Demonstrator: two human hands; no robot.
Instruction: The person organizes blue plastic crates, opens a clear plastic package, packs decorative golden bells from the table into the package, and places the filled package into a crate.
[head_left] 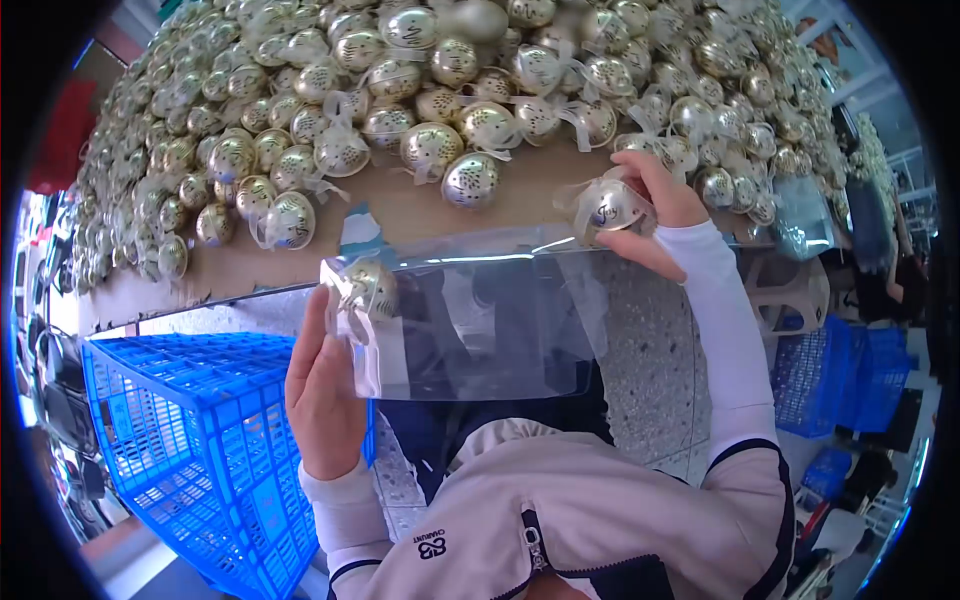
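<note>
My left hand (327, 390) is closed on the left end of a clear plastic package (480, 335), which spans the gap between the table edge and my lap. At that end, by my fingertips, a gold bauble (370, 288) shows at the plastic; whether it is inside or in front, I cannot tell. Between the thumb and fingers of my right hand (655, 213) is a shiny bauble (610, 207) with dark lettering like "Joy" and a pale ribbon. It is just above the package's right end. A patterned gold bauble (470, 181) lies on the cardboard between my hands.
A large heap of gold baubles (360, 50) with sheer ribbons covers the cardboard-topped table (540, 185). A blue plastic crate (200, 430) stands at lower left, below the table edge. At right are clear packages (803, 225) and more blue crates (812, 375).
</note>
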